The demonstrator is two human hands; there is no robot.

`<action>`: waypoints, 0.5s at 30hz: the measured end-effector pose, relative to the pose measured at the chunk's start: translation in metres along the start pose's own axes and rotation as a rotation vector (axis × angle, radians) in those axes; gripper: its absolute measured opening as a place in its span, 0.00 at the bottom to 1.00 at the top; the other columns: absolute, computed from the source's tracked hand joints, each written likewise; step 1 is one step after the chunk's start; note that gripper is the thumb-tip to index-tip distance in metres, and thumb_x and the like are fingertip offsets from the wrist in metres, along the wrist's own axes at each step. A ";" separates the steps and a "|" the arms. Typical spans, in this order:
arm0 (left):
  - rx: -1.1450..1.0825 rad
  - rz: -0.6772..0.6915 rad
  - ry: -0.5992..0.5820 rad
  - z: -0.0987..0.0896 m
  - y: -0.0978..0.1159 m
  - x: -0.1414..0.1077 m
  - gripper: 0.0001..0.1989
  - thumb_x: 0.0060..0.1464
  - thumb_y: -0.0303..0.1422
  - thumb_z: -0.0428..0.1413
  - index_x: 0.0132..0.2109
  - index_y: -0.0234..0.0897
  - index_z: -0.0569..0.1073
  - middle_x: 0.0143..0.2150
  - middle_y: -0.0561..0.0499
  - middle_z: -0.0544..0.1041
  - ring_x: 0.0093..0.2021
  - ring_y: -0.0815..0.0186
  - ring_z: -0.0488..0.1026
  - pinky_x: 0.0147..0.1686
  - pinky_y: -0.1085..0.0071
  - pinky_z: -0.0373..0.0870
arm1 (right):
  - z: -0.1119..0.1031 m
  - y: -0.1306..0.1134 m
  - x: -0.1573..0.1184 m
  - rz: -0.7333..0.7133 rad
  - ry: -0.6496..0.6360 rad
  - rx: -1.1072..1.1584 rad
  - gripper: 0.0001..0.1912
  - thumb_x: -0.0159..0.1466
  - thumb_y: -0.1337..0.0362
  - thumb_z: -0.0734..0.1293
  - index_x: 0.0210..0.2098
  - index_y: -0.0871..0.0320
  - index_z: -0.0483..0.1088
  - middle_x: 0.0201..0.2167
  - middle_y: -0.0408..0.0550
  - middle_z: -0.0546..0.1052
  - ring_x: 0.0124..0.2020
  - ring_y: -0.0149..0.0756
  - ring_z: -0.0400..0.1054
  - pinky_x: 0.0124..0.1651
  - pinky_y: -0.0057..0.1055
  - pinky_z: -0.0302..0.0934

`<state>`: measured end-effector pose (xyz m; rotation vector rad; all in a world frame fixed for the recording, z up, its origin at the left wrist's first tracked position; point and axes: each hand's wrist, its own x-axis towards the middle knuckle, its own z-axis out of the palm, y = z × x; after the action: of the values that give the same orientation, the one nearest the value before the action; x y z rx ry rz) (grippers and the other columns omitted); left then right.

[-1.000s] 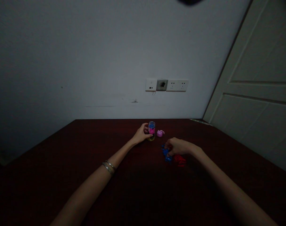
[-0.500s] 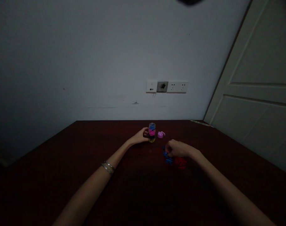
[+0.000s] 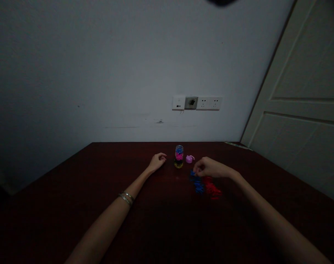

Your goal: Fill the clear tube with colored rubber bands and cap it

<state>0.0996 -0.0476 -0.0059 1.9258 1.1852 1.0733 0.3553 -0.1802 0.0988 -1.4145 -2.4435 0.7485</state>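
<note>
A small clear jar point(image 3: 179, 156) stands upright on the dark red table point(image 3: 73, 198), filled with blue, pink, black and yellow layers. My left hand point(image 3: 157, 161) rests on the table just left of the jar, fingers loosely curled, holding nothing. My right hand point(image 3: 208, 168) hovers right of the jar with fingertips pinched on a small blue piece point(image 3: 193, 173). Below that hand lie a pile of blue pieces point(image 3: 199, 186) and a pile of red pieces point(image 3: 212, 189). A pink lid point(image 3: 189, 159) sits just right of the jar.
A white wall with a row of sockets point(image 3: 197, 103) stands behind the table. A pale door point(image 3: 301, 121) is at the right. Two bangles point(image 3: 126, 197) circle my left wrist. The room is dim.
My left hand has let go of the jar and slid left. My right hand has lifted from the blue pile toward the jar, pinching a blue piece.
</note>
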 end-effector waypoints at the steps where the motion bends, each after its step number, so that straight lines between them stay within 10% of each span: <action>1: 0.005 0.002 -0.007 0.000 0.000 0.000 0.16 0.41 0.20 0.49 0.39 0.31 0.72 0.32 0.50 0.75 0.32 0.70 0.70 0.35 0.73 0.67 | -0.007 -0.003 0.001 -0.005 0.018 -0.002 0.12 0.50 0.64 0.63 0.31 0.63 0.74 0.24 0.46 0.74 0.25 0.30 0.63 0.27 0.25 0.55; 15: 0.035 -0.006 -0.015 -0.001 0.006 -0.004 0.15 0.42 0.20 0.49 0.39 0.31 0.73 0.32 0.48 0.75 0.32 0.69 0.70 0.35 0.74 0.66 | -0.077 -0.020 0.083 -0.063 0.127 -0.080 0.15 0.48 0.62 0.65 0.31 0.66 0.75 0.25 0.48 0.76 0.25 0.31 0.65 0.30 0.27 0.57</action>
<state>0.1007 -0.0533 -0.0014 1.9524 1.2079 1.0402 0.3313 -0.0926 0.1694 -1.3613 -2.4317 0.5350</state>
